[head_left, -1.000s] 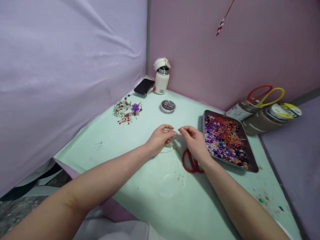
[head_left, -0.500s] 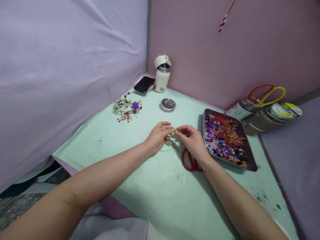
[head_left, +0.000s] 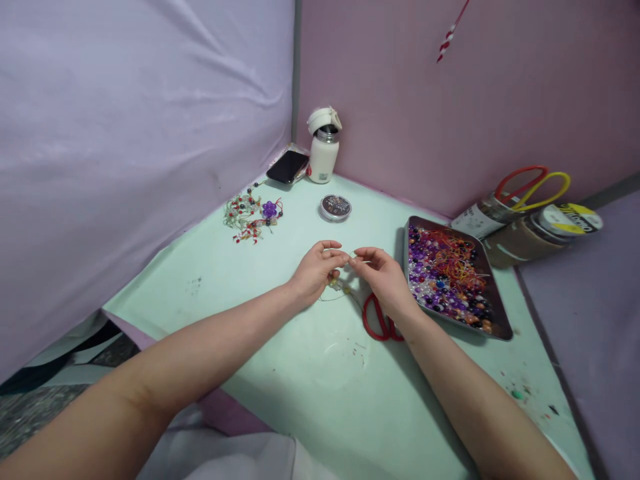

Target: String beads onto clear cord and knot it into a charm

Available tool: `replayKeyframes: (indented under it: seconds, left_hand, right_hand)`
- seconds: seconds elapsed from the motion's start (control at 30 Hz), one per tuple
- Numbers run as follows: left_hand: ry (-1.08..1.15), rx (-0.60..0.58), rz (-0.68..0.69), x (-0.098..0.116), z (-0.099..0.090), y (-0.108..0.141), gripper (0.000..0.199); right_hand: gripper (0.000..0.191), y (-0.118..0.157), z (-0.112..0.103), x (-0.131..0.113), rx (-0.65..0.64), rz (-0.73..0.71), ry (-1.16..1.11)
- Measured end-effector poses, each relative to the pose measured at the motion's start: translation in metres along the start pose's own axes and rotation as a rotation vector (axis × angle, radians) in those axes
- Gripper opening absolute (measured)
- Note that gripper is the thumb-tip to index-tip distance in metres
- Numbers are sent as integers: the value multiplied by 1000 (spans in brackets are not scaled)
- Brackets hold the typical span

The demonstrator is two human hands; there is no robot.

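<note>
My left hand (head_left: 320, 270) and my right hand (head_left: 379, 275) meet fingertip to fingertip over the middle of the table. Both are closed in a pinch on a thin, pale cord (head_left: 352, 254), which makes a small loop between them. From the left hand's fingers hang a few yellow and clear beads (head_left: 340, 285) on the cord, and a loose length of it curves down over the tabletop. Red-handled scissors (head_left: 375, 319) lie partly under my right wrist, their blades hidden. The exact grip of the fingertips is too small to make out.
A metal tray (head_left: 500, 323) of mixed beads and orange-red cords stands right, beside jars (head_left: 520, 237) and looped handles (head_left: 545, 190). Behind are a round tin (head_left: 335, 208), an uncapped white bottle (head_left: 324, 159) and a phone (head_left: 288, 167). Beaded strands (head_left: 243, 213) lie at left.
Both hands stay pinched together at nearly the same spot. The cord between the fingertips now shows as a small loop. The whole view has shifted very slightly.
</note>
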State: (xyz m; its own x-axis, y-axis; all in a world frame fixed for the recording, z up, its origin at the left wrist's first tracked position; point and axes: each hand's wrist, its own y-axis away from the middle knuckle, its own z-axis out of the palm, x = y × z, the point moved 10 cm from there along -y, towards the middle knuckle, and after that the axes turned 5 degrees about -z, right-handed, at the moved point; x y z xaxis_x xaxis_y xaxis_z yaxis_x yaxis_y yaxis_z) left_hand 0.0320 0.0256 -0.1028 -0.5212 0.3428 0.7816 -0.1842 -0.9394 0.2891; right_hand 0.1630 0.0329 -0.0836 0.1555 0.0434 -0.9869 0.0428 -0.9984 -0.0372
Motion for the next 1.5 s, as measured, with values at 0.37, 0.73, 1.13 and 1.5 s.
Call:
replayKeyframes:
  seconds: [0.37, 0.73, 1.13, 1.5]
  left_hand:
    - [-115, 18, 82, 7, 2, 3, 33]
    - [-206, 60, 189, 16, 0, 4, 26]
    - [-270, 7, 254, 26, 8, 7, 28]
    - [-282, -58, 155, 26, 9, 0, 30]
  right_hand:
    - [34, 1, 7, 1, -39, 68, -153]
    - [30, 2, 2, -6, 27, 1, -44]
    - [25, 3, 0, -12, 13, -38, 3]
    - [15, 10, 1, -44, -5, -221, 201]
